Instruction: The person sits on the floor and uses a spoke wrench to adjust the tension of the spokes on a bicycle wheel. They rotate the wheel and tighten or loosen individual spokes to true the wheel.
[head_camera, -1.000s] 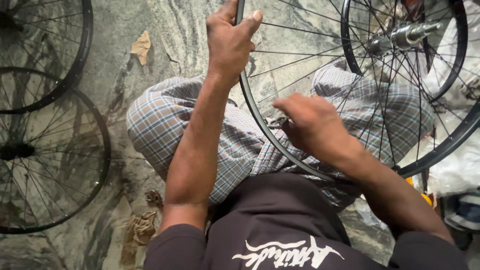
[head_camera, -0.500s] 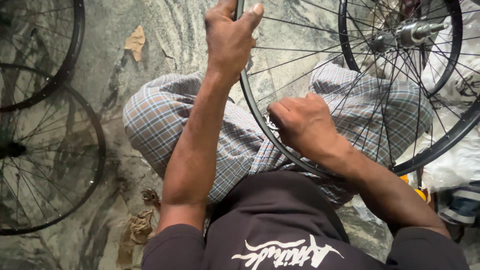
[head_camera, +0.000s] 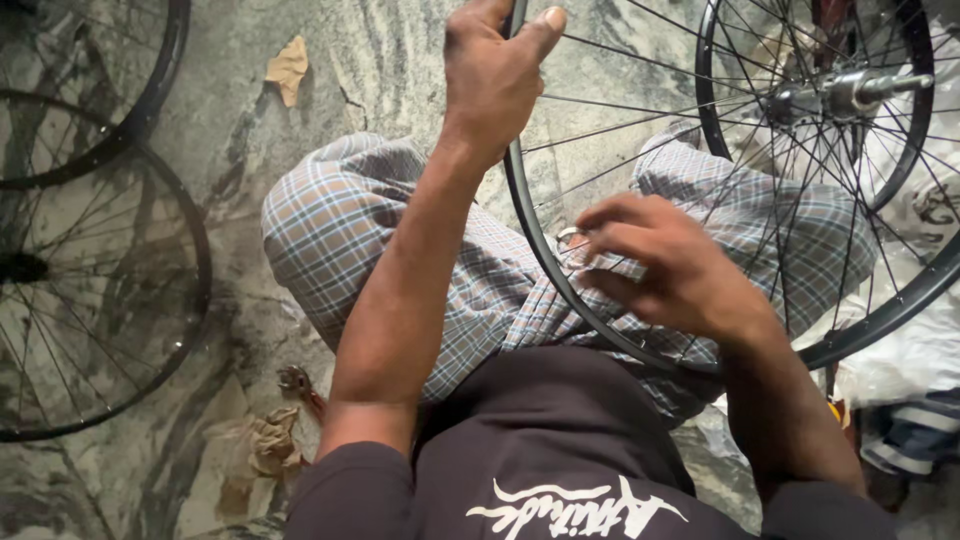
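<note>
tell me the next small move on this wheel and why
Probably turn the small tool a little at the rim. The right hand pinches there, where a spoke meets the rim, while the left hand grips the rim higher up, steadying the wheel.

A white plastic bag (head_camera: 915, 350) lies crumpled on the floor at the lower right, just outside the rim of the bicycle wheel (head_camera: 540, 240). Below that rim, at the right edge, sits a folded blue-and-white striped pack or cloth (head_camera: 915, 440); which of the two it is cannot be told. A small yellow corner of something (head_camera: 833, 411) shows just under the rim, too hidden to make out. No labels, signs or screens are in view.
</note>
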